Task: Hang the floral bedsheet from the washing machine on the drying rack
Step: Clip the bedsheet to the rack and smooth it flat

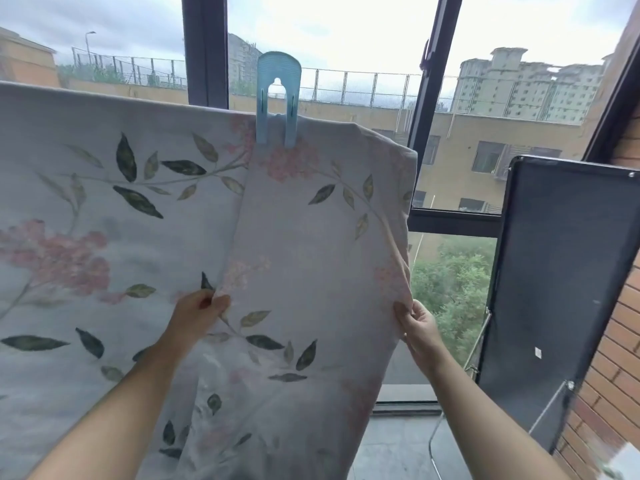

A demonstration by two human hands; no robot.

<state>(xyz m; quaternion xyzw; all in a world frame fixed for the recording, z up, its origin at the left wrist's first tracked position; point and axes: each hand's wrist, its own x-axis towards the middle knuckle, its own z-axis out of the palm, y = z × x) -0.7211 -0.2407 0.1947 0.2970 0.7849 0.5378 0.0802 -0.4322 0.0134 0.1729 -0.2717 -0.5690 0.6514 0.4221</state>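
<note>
Hanging across the left and centre of the view, the floral bedsheet was seen draped over a high horizontal support, which was hidden under the cloth itself. The fabric was pale grey-blue and was printed with dark green leaves and pink blossom clusters. At its right end a narrower front section of the sheet was laid over the wider spread. Its top edge was pinned by a large light-blue plastic clip, set upright with its rounded head above the cloth and its two legs pushed down over it.

The left edge of that front section was pinched by the left hand between thumb and fingers. The right edge was gripped by the right hand at about the same height, with thumb and fingers closed on the hem, so that the section was held spread between the two hands. Both forearms were bare and were raised from the lower corners of the view.

Behind the sheet a dark window frame was seen. Through the glass, pale apartment blocks and green treetops were visible under an overcast sky. To the right a dark flat panel was tilted beside a red brick wall. Grey floor tiles were seen below the sheet's right edge, with a thin bent metal rod over them.
</note>
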